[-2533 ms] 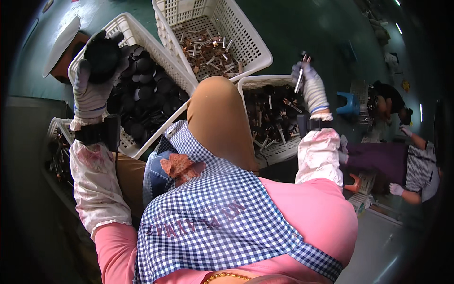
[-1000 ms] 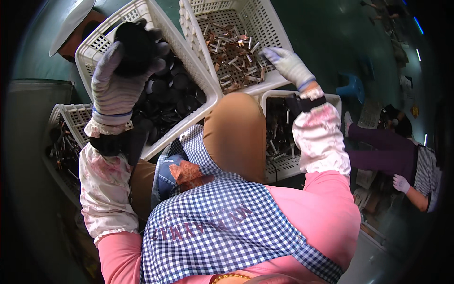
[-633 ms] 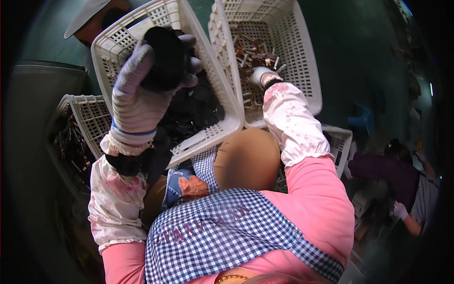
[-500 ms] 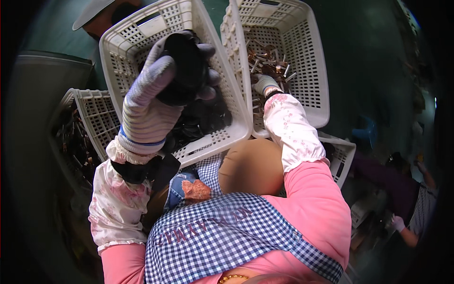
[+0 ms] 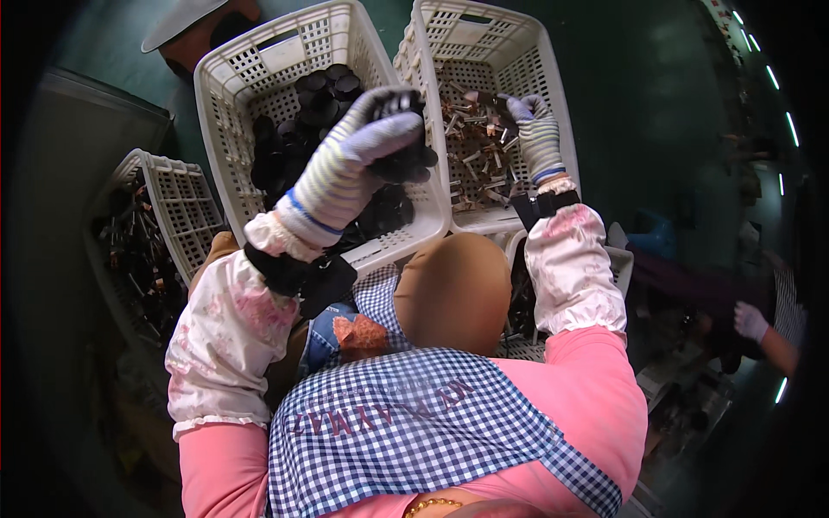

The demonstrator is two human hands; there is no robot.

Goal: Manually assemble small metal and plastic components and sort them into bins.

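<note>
My left hand (image 5: 341, 177), in a striped glove, is closed around a dark, rounded bundle of black pieces (image 5: 404, 162). It hangs over the right side of the left white basket (image 5: 289, 53), which holds many black round discs (image 5: 324, 95). Over the right side of the right white basket (image 5: 528, 67) is my gloved right hand (image 5: 539, 138), its fingers bent together. Whatever sits at its fingertips is too small and dark to name. Beneath it lie small silver and copper-coloured metal parts (image 5: 482, 164), some with short rods.
A third white basket (image 5: 177, 211) with dark, thin pieces stands at the left. Another pale basket (image 5: 620, 266) is partly hidden by my right sleeve. My knee (image 5: 453, 289) is close to the front basket rims. At far right, a person's gloved hand (image 5: 749, 321) shows.
My right hand has risen out of the metal parts and moved right and away from me. My left hand has shifted right with its black pieces, uncovering discs in the left basket.
</note>
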